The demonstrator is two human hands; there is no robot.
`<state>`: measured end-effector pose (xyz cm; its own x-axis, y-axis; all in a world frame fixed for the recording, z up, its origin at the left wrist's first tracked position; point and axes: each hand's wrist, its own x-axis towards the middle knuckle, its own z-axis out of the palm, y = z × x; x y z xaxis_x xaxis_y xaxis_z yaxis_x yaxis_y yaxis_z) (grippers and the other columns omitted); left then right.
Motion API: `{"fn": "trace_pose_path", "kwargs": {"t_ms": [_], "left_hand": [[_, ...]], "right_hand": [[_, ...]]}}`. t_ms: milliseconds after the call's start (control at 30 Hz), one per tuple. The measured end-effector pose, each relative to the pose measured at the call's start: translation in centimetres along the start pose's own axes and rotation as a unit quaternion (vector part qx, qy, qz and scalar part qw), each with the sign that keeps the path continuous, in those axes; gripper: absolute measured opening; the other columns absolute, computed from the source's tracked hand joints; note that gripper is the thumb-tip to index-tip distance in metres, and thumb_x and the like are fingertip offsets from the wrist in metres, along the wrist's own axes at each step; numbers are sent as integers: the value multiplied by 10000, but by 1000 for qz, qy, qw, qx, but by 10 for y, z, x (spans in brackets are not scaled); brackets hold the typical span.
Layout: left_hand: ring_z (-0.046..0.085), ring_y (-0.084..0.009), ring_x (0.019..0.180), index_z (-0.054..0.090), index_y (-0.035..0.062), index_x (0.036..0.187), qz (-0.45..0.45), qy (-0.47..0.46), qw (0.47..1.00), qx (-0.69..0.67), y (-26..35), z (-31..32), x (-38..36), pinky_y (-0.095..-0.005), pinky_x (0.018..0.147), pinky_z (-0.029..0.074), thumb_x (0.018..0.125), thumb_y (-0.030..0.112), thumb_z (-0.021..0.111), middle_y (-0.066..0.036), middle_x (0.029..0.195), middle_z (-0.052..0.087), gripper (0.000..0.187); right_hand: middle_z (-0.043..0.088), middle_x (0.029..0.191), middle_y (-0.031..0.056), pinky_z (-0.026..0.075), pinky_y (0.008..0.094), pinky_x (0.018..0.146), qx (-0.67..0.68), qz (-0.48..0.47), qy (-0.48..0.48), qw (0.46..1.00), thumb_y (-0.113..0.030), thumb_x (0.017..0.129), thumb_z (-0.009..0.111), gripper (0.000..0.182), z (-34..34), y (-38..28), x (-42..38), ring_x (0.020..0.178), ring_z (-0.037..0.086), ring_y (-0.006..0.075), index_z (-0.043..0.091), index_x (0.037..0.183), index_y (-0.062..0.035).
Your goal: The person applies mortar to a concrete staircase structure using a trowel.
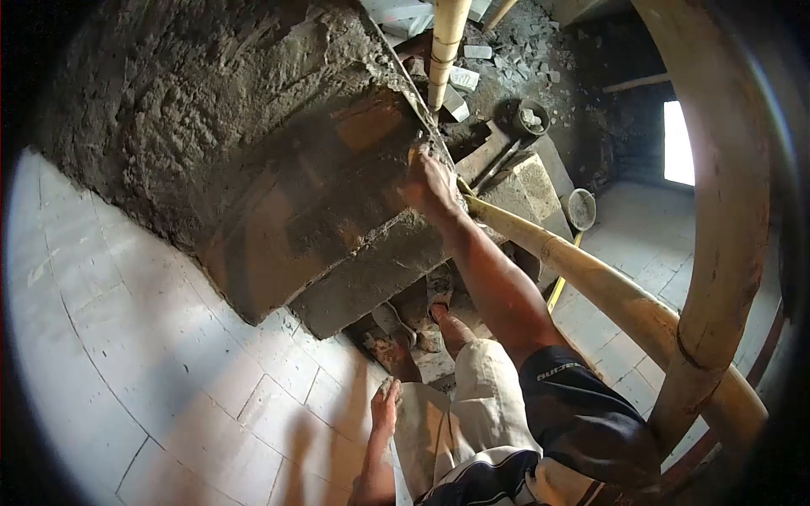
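My right hand is stretched out to the edge of a mortar-covered wall, its fingers closed around a small tool. An orange-brown bit and a metallic tip show at the fist, but the tool's kind is hidden. Rough wet mortar covers the wall's upper part; the lower band near the hand looks smoother and darker. Beneath it runs a grey ledge. My left hand hangs low beside my knee, close to the pale block wall, with its fingers curled in. What it holds, if anything, does not show.
Bamboo poles cross at the right, and an upright pole stands near the wall's edge. Below are a dark bucket, a pale round container, blocks and rubble. A white block wall fills the left.
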<state>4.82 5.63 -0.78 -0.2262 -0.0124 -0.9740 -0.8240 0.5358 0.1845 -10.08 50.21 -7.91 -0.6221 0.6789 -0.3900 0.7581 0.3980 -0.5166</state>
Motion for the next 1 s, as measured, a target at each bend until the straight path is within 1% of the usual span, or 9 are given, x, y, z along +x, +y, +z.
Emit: {"fn": "trace_pose_path", "kwargs": {"t_ms": [100,300,367,433,700,767,867,967,1000], "left_hand": [[534,-190,1089,427,46,1327,-4,1,1000,-3,4,1,-2,-341,902,417,877,317,594,-68,1219,558,551],[538,-232,1111,420,52,1331,13,-6,1000,-7,9,-4,-7,-354,917,420,893,322,571,-101,1269,524,536],[535,-234,1117,413,48,1336,5,0,1000,-17,0,-5,-2,-356,925,416,892,328,571,-104,1276,520,548],[532,-236,1122,406,45,1340,-7,8,1000,-29,-8,-4,-2,-357,933,411,890,334,571,-107,1282,515,560],[570,-155,1045,486,11,1276,6,8,1000,-16,-30,3,2,-266,843,436,872,403,589,-77,1152,594,572],[567,-151,1045,481,9,1283,39,13,999,-33,-31,3,2,-270,826,443,869,416,591,-66,1147,597,591],[564,-121,1009,484,26,1289,30,22,999,-34,-13,2,-5,-256,813,439,856,414,617,-44,1134,600,597],[543,-198,1105,416,25,1339,22,5,998,-54,-8,-6,-5,-328,903,420,863,381,615,-96,1260,534,627],[543,-198,1105,416,25,1339,23,9,998,-60,-11,-11,-2,-328,903,420,863,381,615,-96,1260,534,627]], "right_hand": [[564,945,213,505,430,649,-5,-37,61,997,-265,690,681,591,-4,-3,-24,782,605,346,420,1142,13],[653,824,149,506,405,729,165,198,-28,966,-236,740,631,379,-37,14,-9,803,624,306,567,1041,-14],[659,742,129,507,411,730,-13,35,-162,986,-230,741,623,303,-5,57,26,801,640,254,618,965,-26],[661,718,126,510,415,720,38,21,-147,988,-219,729,644,276,21,69,48,807,653,218,633,937,-38],[601,1042,201,477,422,799,3,16,10,1000,-241,707,688,468,-22,-19,-9,983,580,347,525,1084,-18],[602,1029,211,473,433,804,60,-91,118,987,-225,707,692,503,-7,-10,-35,979,577,356,511,1131,-22],[611,959,220,475,426,731,119,-22,104,987,-175,757,617,455,1,9,-65,881,590,398,495,1170,-28],[558,726,86,430,353,593,376,176,19,910,-173,816,541,243,10,45,-85,659,512,159,574,999,-18],[540,700,54,410,315,521,298,175,54,937,-196,851,523,191,35,87,-81,603,506,140,584,939,-38]]}}
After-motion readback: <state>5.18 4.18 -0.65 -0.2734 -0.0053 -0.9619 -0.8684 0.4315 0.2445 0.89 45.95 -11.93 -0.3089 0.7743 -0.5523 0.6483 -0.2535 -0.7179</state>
